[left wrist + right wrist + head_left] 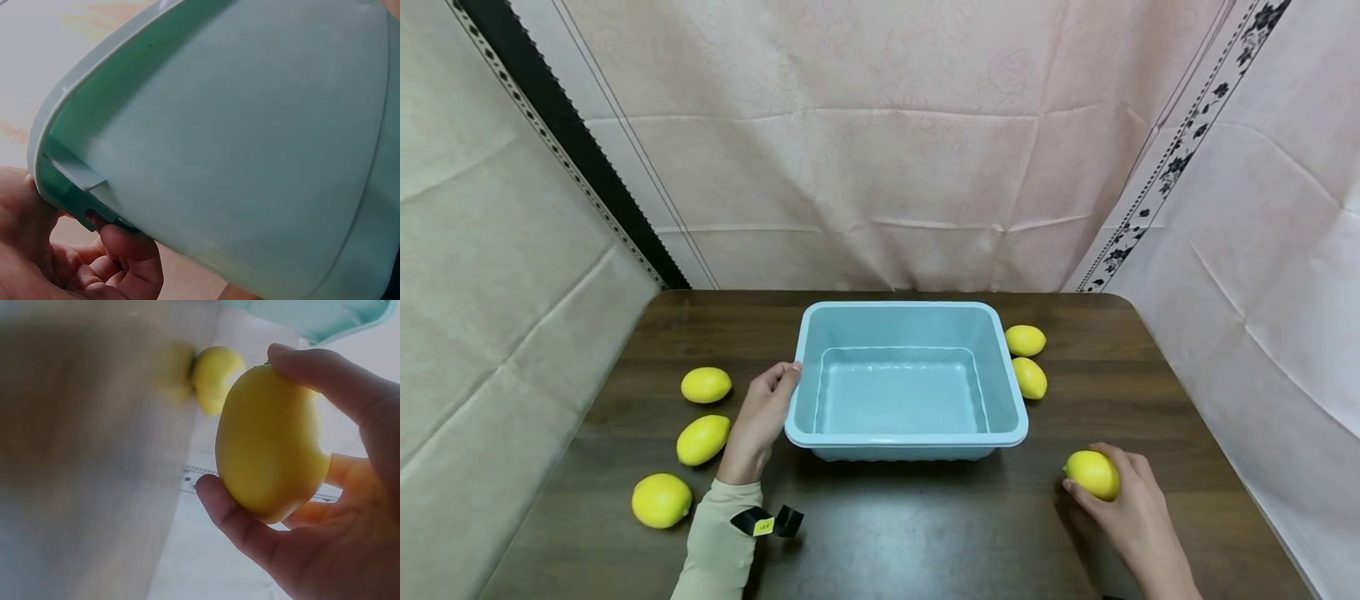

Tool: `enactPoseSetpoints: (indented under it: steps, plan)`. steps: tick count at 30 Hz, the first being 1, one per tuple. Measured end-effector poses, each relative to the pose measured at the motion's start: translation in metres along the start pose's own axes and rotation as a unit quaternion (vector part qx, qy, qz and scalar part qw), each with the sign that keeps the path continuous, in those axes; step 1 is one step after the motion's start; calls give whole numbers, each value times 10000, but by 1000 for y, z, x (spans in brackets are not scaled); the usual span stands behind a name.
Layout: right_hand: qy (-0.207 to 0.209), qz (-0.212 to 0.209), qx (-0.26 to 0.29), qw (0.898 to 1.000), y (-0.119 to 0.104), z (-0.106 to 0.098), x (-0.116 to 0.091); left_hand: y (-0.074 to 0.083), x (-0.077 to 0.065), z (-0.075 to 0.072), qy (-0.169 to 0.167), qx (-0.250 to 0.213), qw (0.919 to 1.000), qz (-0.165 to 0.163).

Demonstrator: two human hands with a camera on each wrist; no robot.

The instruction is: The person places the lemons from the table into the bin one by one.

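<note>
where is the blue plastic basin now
In the head view, the light blue rectangular plastic basin is at the far middle of the dark brown wooden table, between the left hand gripping its rim and two oval yellow lemons at right.

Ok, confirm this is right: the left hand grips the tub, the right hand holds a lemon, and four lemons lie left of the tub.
Wrong count: the head view shows three lemons left of the tub, not four. The left hand does grip it; the right hand does hold a lemon.
</note>
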State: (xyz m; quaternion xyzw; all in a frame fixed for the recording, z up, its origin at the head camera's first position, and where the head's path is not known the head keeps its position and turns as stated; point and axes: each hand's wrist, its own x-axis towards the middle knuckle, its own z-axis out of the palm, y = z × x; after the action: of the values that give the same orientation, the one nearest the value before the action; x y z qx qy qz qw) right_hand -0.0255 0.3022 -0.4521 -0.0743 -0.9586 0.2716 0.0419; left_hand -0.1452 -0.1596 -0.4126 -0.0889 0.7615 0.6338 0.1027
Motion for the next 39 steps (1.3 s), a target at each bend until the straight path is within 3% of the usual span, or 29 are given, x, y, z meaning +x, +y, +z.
enactPoseSetpoints:
  steps: [5, 19, 32, 39]
  plan:
    - [406, -180, 94, 9990, -12, -3, -5, -1, 1, 0, -13, 28, 10000, -16]
    - [948, -542, 429, 9931, -62, -17, -5, -2, 0, 0, -66, -64, 10000, 16]
    - [1547, -1448, 867, 9735, -83, -25, 1, -2, 1, 1, -66, 4, 9999, 82]
    - [1477, -1729, 1099, 9676, -98, -24, 4, -2, 1, 1, -85, 39, 9999, 76]
